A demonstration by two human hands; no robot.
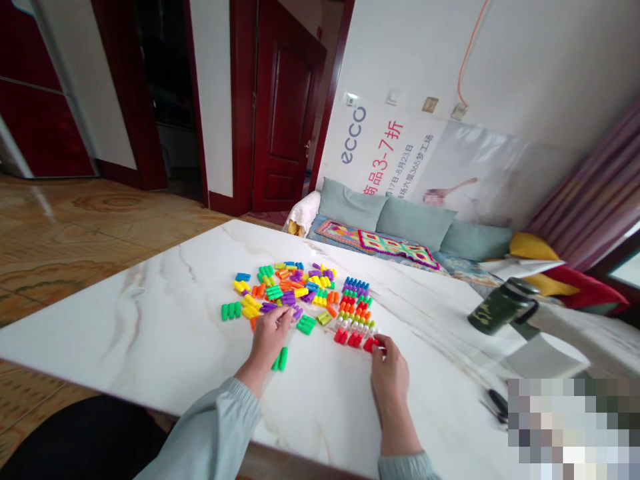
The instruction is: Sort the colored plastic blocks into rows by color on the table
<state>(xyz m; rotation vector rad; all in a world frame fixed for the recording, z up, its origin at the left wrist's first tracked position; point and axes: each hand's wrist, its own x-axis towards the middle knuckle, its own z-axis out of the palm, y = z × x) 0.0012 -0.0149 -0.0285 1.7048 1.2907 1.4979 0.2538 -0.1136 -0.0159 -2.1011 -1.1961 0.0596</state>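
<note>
I have the left hand [273,328] stretched in over the near edge of the white marbled tabletop [125,333], back upward, fingertips drawn together at the loose pile of multicoloured plastic tube pieces [289,297] around the tabletop's middle; I can't tell whether it pinches one. My right hand [391,370], fingers curled nearly closed, touches the end red plastic piece [370,344] in the row closest to the near edge, its grip hidden from me.
</note>
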